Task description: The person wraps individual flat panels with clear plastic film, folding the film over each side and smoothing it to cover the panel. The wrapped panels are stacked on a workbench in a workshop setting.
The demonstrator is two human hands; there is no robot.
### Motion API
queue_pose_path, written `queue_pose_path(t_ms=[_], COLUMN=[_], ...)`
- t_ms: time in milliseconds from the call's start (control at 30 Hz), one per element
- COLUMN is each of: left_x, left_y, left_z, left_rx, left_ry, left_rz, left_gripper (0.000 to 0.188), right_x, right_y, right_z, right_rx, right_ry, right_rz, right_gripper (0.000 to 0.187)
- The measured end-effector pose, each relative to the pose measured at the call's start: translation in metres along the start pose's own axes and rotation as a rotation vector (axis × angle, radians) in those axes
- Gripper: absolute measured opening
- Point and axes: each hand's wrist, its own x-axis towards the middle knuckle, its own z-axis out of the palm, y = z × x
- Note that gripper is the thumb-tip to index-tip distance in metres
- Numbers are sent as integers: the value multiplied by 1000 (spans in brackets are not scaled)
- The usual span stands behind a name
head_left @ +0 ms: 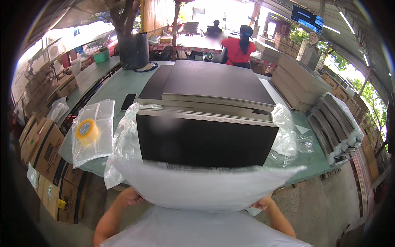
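You are holding a stack of dark boards (207, 140) upright at the near edge of the green table (111, 88), its lower end sunk into a clear plastic bag (201, 187) that bulges toward you and hides the bottom of the boards. Your left hand (131, 196) grips the bag at its lower left corner and your right hand (262, 203) grips it at the lower right; the plastic covers most of both hands, so you cannot tell from here whether the fingers are spread or pinched, only that each hand is closed against the bag. Just behind the upright stack, flat on the table, lies a larger pile of the same dark boards (214, 84), with loose plastic crumpled at either side of it. To the left of the stack lies a flat plastic bag with a yellow roll of tape (87, 131) on it, and beyond that a black phone (128, 101). To the right of the stack, near the table's right edge, wrapped bundles (335, 127) are laid side by side. Below the table's left side stand cardboard boxes (47, 154). Far behind the stack, a person in a red shirt (238, 49) sits facing away.
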Motion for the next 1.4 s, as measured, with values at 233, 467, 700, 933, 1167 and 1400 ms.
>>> queue_pose_path(t_ms=[233,467,700,933,1167,1400], left_x=[-66,-58,-59,27,14,-89], left_y=[22,21,16,-83,-68,47], left_z=[88,82,75,-26,-8,197], left_rx=[763,1038,676,948,1205,1009], left_ry=[-103,-163,-150,152,315,-1011], left_rz=[-40,-236,-69,180,266,253], left_gripper=[25,20,19,21,18,42], right_x=[-104,-81,-43,73,67,-64], right_y=[-70,-43,-16,100,92,-24], right_z=[66,46,39,30,1,83], right_rx=[-942,-768,-129,-238,-659,-822], right_ry=[-588,-249,-26,368,562,-514], right_rz=[-150,194,198,27,-27,-248], right_gripper=[39,22,19,19,18,42])
